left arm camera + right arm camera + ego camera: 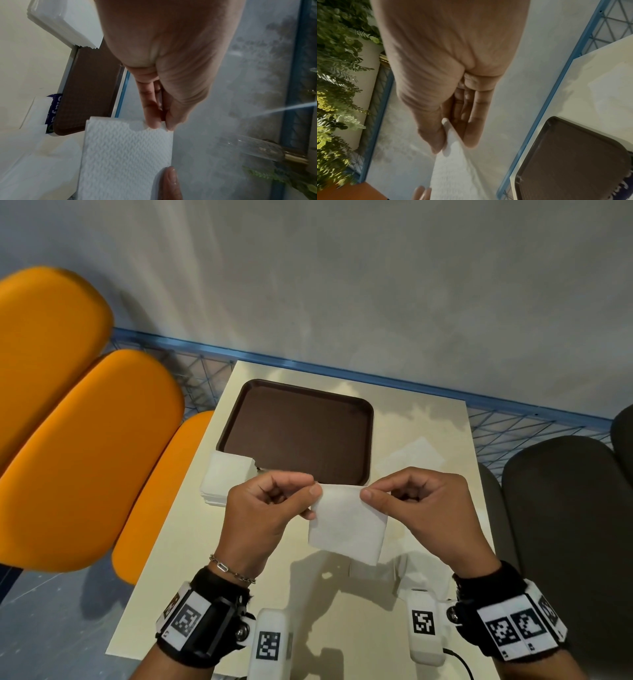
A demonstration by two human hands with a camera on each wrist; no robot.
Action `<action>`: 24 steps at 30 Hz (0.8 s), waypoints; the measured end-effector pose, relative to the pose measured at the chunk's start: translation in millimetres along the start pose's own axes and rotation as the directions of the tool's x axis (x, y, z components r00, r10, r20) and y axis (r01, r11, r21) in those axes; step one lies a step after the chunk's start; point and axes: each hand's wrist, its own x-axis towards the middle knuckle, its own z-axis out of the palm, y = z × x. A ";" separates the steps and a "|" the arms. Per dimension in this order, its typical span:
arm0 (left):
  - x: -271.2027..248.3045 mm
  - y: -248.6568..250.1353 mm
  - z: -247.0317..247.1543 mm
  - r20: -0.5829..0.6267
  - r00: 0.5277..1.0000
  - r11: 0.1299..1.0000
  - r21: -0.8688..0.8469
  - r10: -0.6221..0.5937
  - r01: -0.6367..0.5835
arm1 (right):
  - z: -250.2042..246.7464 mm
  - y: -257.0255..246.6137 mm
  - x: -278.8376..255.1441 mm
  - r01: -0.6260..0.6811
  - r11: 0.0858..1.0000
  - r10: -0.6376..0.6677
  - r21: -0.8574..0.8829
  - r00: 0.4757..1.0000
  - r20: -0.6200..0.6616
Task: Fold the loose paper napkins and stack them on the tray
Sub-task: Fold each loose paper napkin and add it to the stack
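Note:
A white paper napkin [346, 522] hangs in the air over the table's near half, just in front of the brown tray [298, 429]. My left hand [311, 494] pinches its upper left corner and my right hand [368, 494] pinches its upper right corner, thumb against forefinger. The left wrist view shows the embossed napkin [126, 155] gripped at its top edge by my left hand [161, 125]. In the right wrist view the napkin [453, 162] is pinched edge-on by my right hand [452, 146]. The tray holds nothing. A stack of white napkins [227, 477] lies at the tray's near left corner.
The cream table [342, 611] stands against a blue wire fence [513, 419] and a grey wall. Another flat napkin [411, 457] lies right of the tray. Orange seats [85, 440] are to the left, dark grey seats [565, 508] to the right.

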 end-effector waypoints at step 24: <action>9.5 -26.9 -15.3 0.052 0.994 0.995 0.000 -0.101 0.101 | 29.7 31.9 18.6 -0.379 0.897 0.307 0.230 0.905 0.295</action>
